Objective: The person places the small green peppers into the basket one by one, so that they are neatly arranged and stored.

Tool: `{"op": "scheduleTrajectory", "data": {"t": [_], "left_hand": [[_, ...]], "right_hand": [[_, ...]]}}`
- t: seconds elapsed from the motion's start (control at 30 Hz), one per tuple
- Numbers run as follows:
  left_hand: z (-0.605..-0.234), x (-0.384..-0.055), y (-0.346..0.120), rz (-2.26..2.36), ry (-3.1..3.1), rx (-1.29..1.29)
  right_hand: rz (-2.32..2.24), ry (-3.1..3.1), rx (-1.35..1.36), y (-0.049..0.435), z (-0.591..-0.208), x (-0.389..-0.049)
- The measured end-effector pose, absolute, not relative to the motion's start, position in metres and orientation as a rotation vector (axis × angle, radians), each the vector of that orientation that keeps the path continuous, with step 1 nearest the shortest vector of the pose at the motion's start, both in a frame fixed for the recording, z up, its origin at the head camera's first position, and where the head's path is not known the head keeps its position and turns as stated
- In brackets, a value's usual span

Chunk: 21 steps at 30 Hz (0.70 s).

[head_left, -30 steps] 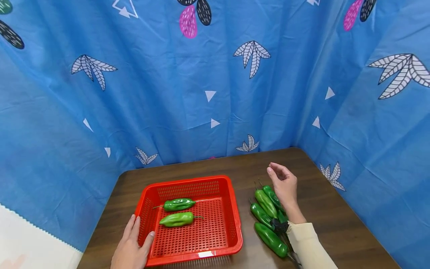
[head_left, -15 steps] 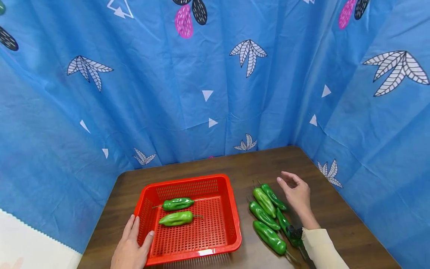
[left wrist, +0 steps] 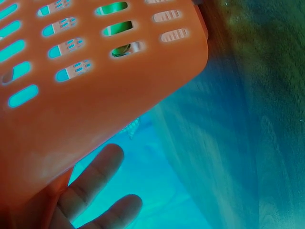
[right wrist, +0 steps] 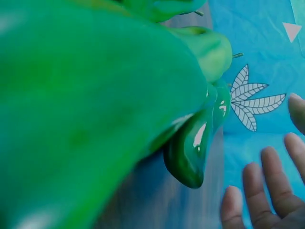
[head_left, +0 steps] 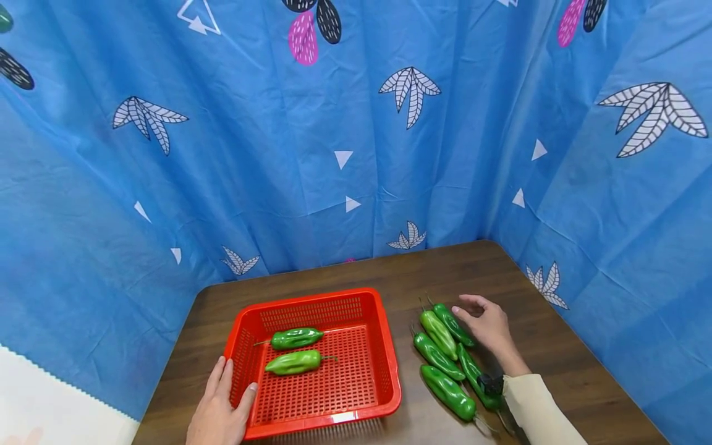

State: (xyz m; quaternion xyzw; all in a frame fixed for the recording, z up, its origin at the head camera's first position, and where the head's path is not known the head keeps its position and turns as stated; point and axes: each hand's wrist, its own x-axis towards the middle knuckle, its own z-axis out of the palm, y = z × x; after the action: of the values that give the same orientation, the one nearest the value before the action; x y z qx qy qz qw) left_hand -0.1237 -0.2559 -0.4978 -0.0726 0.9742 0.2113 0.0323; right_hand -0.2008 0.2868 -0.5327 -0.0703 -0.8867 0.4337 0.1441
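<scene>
My right hand [head_left: 485,321] has drawn lower in the frame over the last second, then edged left to just beside the uppermost dark pepper [head_left: 453,324], fingers parted and empty. Two peppers [head_left: 295,363] lie in the red basket [head_left: 300,424], lower centre; five remain right of it on the bench [head_left: 534,346]. So, I judge, nothing is grasped yet. My left hand [head_left: 217,411] rests straight-fingered at the basket's left rim.

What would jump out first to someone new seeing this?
Likely the bright red basket on the table, holding two green peppers, the left hand at its left side. Next, the patterned blue curtain behind. Then five more peppers right of the basket, by the right hand.
</scene>
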Motion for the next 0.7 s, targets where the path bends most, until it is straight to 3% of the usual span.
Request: {"op": "scheduleTrajectory", "data": {"t": [0.7], "left_hand": [[-0.499,-0.124,-0.256,0.66,2.991,-0.233]], "right_hand": [[1.263,-2.854,-0.122,0.283,-0.537,-0.218]]}}
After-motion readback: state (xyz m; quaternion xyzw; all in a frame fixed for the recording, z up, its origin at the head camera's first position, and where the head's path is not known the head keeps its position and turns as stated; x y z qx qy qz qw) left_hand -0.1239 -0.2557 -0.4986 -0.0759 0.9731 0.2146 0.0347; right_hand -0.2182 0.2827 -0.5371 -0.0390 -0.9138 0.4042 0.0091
